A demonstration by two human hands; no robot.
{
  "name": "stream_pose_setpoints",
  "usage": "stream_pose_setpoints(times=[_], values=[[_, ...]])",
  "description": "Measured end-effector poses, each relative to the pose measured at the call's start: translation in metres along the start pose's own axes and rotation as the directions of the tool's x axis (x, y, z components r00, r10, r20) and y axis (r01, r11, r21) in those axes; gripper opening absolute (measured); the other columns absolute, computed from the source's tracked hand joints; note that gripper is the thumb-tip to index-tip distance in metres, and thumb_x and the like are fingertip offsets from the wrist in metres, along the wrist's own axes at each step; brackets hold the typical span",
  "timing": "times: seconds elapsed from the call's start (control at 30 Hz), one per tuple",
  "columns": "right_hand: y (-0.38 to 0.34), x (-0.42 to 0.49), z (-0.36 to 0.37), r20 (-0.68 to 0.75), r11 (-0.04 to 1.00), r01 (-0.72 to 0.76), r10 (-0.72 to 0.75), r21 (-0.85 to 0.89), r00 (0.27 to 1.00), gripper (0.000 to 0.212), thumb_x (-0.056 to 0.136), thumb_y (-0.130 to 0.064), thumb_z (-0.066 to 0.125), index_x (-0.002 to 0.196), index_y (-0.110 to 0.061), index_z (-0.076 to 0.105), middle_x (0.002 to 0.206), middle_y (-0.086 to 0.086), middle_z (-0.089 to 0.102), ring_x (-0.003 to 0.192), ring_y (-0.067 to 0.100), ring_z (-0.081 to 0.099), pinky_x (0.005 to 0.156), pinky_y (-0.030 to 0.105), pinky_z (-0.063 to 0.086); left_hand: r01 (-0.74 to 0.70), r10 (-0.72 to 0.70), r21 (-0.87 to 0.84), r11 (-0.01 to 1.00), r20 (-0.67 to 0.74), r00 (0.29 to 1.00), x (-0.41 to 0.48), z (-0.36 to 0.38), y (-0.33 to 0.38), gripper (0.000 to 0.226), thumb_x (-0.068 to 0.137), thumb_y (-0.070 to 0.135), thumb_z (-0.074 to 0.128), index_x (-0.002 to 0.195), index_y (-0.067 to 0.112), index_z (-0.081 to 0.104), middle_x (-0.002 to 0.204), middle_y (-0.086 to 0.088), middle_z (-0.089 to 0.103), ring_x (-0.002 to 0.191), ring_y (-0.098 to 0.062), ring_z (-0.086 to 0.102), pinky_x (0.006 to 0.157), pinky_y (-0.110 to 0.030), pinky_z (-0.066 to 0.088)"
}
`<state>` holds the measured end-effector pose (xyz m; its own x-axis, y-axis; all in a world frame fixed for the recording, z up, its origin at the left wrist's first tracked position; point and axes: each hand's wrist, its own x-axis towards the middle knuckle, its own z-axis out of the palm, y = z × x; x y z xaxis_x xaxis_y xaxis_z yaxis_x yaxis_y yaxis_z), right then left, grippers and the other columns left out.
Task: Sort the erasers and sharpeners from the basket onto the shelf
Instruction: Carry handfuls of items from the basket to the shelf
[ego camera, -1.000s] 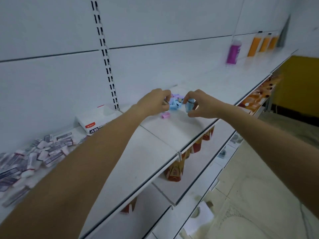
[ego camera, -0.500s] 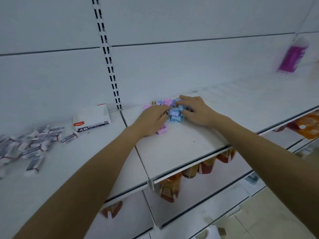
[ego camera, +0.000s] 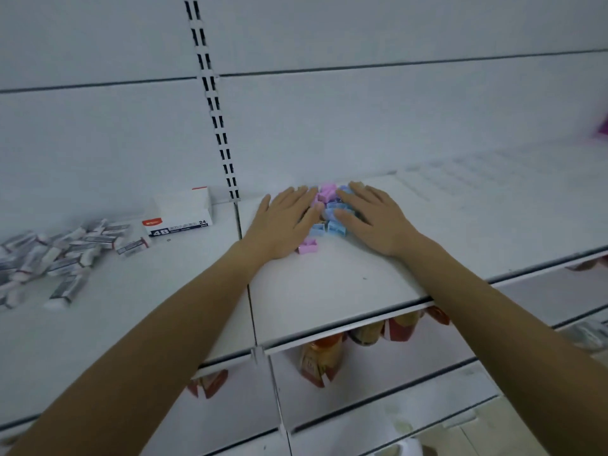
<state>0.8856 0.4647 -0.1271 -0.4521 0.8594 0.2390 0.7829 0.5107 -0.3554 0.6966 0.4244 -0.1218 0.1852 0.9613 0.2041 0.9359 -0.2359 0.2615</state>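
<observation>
At nine o'clock lay a loose heap of erasers (ego camera: 56, 258): small white blocks in dark paper sleeves, their long axes pointing every way. At the heap's two o'clock sat a white card box (ego camera: 179, 213), a flat oblong marked 4B, with its long side running along the back wall. Both rested on the smooth white shelf (ego camera: 329, 291).

The left hand (ego camera: 283, 222) lay flat, palm down. Its fingers were straight and close together, aimed at one o'clock, and their inner edge touched the sharpeners (ego camera: 332, 209). These were small blocky plastic pieces, blue and pink, bunched between the two hands near the back wall. They were too jumbled to show any common heading. One pink sharpener (ego camera: 308, 246) lay apart at the bunch's seven o'clock, just beside the left palm, its long axis running from nine to three.

The right hand (ego camera: 378, 218) was also flat, its fingers straight and slightly spread, aimed at eleven o'clock. Its fingers rested on the blue pieces; neither hand gripped anything.

At the far three o'clock edge showed a purple blur (ego camera: 603, 128), perhaps a bottle.
</observation>
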Motion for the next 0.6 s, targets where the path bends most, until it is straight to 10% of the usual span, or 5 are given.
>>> stream_pose_setpoints(times=[0.23,0.6], values=[[-0.003,-0.009,-0.004,0.013,0.998,0.062,-0.062,0.014,0.998,0.065,0.084,-0.065,0.041,0.141,-0.036,0.03,0.153,-0.007,0.019,0.141,0.015,0.011,0.116,0.038,0.007,-0.018,-0.007,-0.093,0.995,-0.254,0.967,-0.003,-0.002,-0.003,0.053,0.096,0.04,0.019,0.142,0.017,0.034,0.147,-0.002,0.037,0.137,-0.016,0.03,0.113,-0.037,0.009],[-0.039,-0.02,-0.015,-0.101,0.969,0.225,-0.235,-0.107,0.967,0.079,0.075,-0.069,0.024,0.14,-0.027,0.034,0.152,0.001,0.023,0.14,0.022,0.019,0.114,0.039,0.002,0.053,-0.014,0.138,0.989,-0.27,0.963,-0.016,-0.034,-0.025,0.064,0.092,0.05,0.015,0.14,0.015,0.038,0.143,-0.008,0.043,0.132,-0.023,0.038,0.109,-0.043,0.022]])
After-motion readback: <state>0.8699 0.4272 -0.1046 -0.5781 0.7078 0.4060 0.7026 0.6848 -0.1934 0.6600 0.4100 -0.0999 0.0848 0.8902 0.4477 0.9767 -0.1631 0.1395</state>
